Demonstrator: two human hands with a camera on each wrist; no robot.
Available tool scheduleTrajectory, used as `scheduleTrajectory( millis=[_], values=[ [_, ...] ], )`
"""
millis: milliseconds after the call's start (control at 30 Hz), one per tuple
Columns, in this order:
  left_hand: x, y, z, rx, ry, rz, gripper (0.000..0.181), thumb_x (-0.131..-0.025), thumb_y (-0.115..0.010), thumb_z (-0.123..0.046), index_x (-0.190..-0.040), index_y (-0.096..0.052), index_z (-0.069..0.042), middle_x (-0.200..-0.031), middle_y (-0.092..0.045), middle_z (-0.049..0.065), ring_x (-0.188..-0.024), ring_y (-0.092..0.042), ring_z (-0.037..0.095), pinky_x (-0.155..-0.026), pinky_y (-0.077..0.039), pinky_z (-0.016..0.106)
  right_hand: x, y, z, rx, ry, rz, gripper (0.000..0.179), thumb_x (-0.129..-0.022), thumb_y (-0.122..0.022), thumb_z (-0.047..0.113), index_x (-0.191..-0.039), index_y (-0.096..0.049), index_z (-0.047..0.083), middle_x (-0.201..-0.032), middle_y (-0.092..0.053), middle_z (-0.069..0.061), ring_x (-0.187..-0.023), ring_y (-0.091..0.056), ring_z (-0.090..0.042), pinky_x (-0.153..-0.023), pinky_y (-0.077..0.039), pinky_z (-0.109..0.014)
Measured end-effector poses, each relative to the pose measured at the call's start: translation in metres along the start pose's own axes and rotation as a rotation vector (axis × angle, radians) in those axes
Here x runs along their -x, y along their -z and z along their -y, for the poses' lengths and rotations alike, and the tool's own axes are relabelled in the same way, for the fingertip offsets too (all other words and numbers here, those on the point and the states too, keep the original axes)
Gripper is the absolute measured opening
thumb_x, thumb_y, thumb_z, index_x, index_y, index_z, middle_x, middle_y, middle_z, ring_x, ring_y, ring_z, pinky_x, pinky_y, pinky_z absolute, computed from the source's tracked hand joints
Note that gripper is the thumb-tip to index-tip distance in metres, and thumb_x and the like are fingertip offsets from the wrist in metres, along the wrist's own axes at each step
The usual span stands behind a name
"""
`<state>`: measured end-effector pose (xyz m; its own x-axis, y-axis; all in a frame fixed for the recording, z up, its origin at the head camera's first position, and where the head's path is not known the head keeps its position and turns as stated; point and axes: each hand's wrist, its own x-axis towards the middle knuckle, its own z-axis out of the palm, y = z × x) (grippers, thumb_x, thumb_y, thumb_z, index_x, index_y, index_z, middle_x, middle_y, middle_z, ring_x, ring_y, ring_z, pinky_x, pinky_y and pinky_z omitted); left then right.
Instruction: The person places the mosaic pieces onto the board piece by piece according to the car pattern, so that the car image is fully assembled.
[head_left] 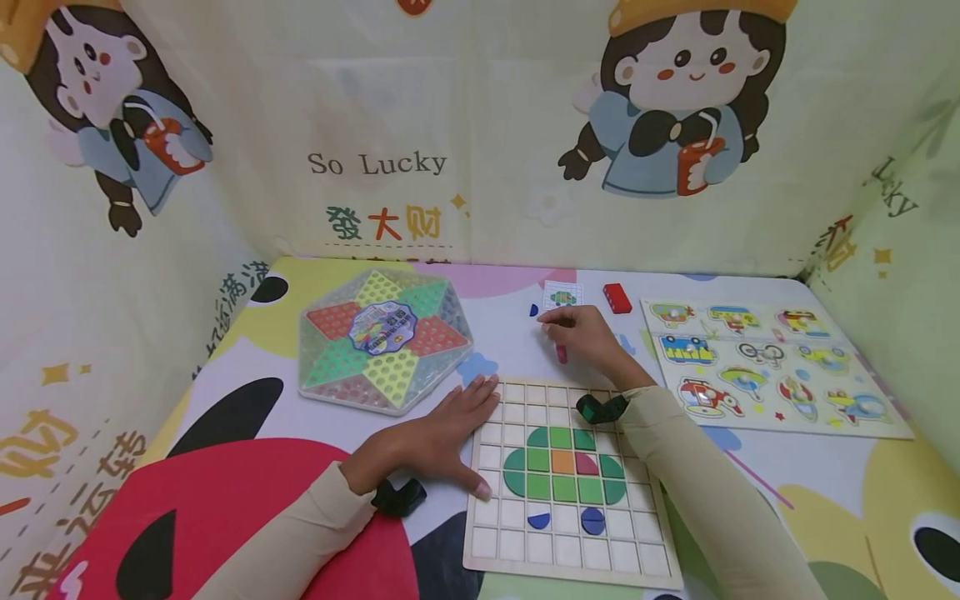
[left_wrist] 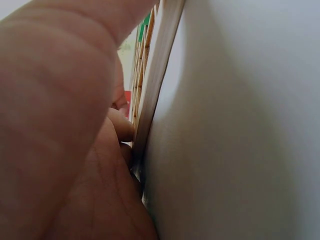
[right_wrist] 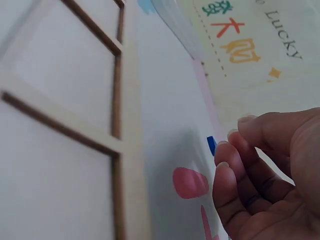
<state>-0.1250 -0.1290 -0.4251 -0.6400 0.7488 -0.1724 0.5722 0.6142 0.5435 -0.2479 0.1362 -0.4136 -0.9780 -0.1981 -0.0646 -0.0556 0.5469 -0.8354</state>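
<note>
A wooden grid board (head_left: pixel 487 533) lies in front of me. Green squares and rounded green pieces form a shape on it, with an orange square (head_left: pixel 562 462) and a red quarter-round piece (head_left: pixel 586 464) inside. Lower down sit a blue half-round piece (head_left: pixel 538 521) and a blue round (head_left: pixel 592 522). My left hand (head_left: pixel 442 429) rests along the board's left edge, fingers extended, thumb at the rim. Beyond the board, my right hand (head_left: pixel 581 337) hovers with bent fingers beside a small blue piece (right_wrist: pixel 211 145); I see nothing between its thumb and fingertips.
A small pattern card (head_left: pixel 562 294) and a red box (head_left: pixel 617 298) lie behind the right hand. On the left is a hexagonal Chinese checkers set (head_left: pixel 386 342); on the right, a vehicle puzzle board (head_left: pixel 772 367). A printed curtain (head_left: pixel 510 125) hangs behind.
</note>
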Motion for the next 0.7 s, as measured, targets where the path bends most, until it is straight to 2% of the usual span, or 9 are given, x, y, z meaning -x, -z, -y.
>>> scheduleTrajectory(
  millis=[100, 267, 367, 433, 533, 633, 700],
  values=[
    [0.000, 0.000, 0.000, 0.000, -0.004, -0.003, 0.121, -0.073, -0.076, -0.062, -0.157, -0.009, -0.007, -0.163, 0.006, 0.003, -0.146, 0.015, 0.017, -0.116, 0.004, 0.045, -0.009, 0.000, -0.002, 0.005, 0.011, -0.046, 0.019, -0.095, -0.063, 0.014, -0.111, -0.072, 0.008, -0.104, -0.068, -0.009, -0.087, -0.058, -0.023, -0.067, -0.048, -0.027],
    [-0.001, -0.001, 0.001, -0.014, 0.000, -0.004, 0.121, -0.072, -0.076, -0.063, -0.157, -0.009, -0.007, -0.163, 0.006, 0.003, -0.146, 0.014, 0.018, -0.116, 0.004, 0.045, -0.022, -0.004, -0.003, -0.015, -0.023, -0.079, 0.021, -0.096, -0.063, 0.018, -0.114, -0.071, 0.011, -0.107, -0.066, -0.009, -0.084, -0.056, -0.025, -0.051, -0.044, -0.026],
    [-0.001, -0.002, 0.001, -0.015, 0.008, -0.002, 0.121, -0.072, -0.075, -0.063, -0.157, -0.009, -0.008, -0.163, 0.007, 0.002, -0.146, 0.014, 0.018, -0.116, 0.003, 0.045, -0.030, -0.008, -0.001, -0.032, -0.055, -0.091, 0.023, -0.096, -0.063, 0.020, -0.117, -0.069, 0.012, -0.108, -0.065, -0.009, -0.085, -0.057, -0.025, -0.049, -0.044, -0.025],
    [-0.001, -0.001, 0.002, -0.012, 0.013, -0.002, 0.121, -0.071, -0.075, -0.063, -0.157, -0.009, -0.008, -0.163, 0.007, 0.002, -0.146, 0.015, 0.018, -0.116, 0.003, 0.045, -0.034, -0.011, 0.001, -0.025, -0.063, -0.097, 0.025, -0.096, -0.063, 0.021, -0.118, -0.069, 0.012, -0.111, -0.065, -0.009, -0.088, -0.058, -0.025, -0.054, -0.048, -0.026],
    [-0.001, 0.000, 0.000, 0.002, 0.010, 0.003, 0.121, -0.072, -0.076, -0.063, -0.157, -0.008, -0.008, -0.163, 0.008, 0.001, -0.146, 0.016, 0.017, -0.116, 0.004, 0.044, -0.038, -0.014, 0.004, 0.001, -0.061, -0.095, 0.027, -0.095, -0.063, 0.019, -0.120, -0.068, 0.011, -0.118, -0.064, -0.009, -0.095, -0.060, -0.025, -0.069, -0.054, -0.031],
    [-0.001, 0.001, -0.001, 0.009, 0.004, 0.007, 0.121, -0.073, -0.076, -0.062, -0.157, -0.008, -0.008, -0.163, 0.008, 0.001, -0.145, 0.016, 0.017, -0.116, 0.004, 0.045, -0.040, -0.018, 0.005, 0.011, -0.070, -0.108, 0.027, -0.095, -0.064, 0.016, -0.121, -0.068, 0.010, -0.123, -0.062, -0.009, -0.103, -0.060, -0.026, -0.081, -0.054, -0.034],
    [-0.001, 0.001, -0.002, 0.008, 0.010, 0.012, 0.121, -0.073, -0.076, -0.062, -0.157, -0.007, -0.008, -0.163, 0.009, 0.001, -0.145, 0.016, 0.016, -0.116, 0.004, 0.044, -0.041, -0.020, 0.005, 0.011, -0.073, -0.123, 0.027, -0.095, -0.064, 0.014, -0.121, -0.068, 0.009, -0.122, -0.062, -0.009, -0.105, -0.059, -0.026, -0.084, -0.054, -0.036]
  ],
)
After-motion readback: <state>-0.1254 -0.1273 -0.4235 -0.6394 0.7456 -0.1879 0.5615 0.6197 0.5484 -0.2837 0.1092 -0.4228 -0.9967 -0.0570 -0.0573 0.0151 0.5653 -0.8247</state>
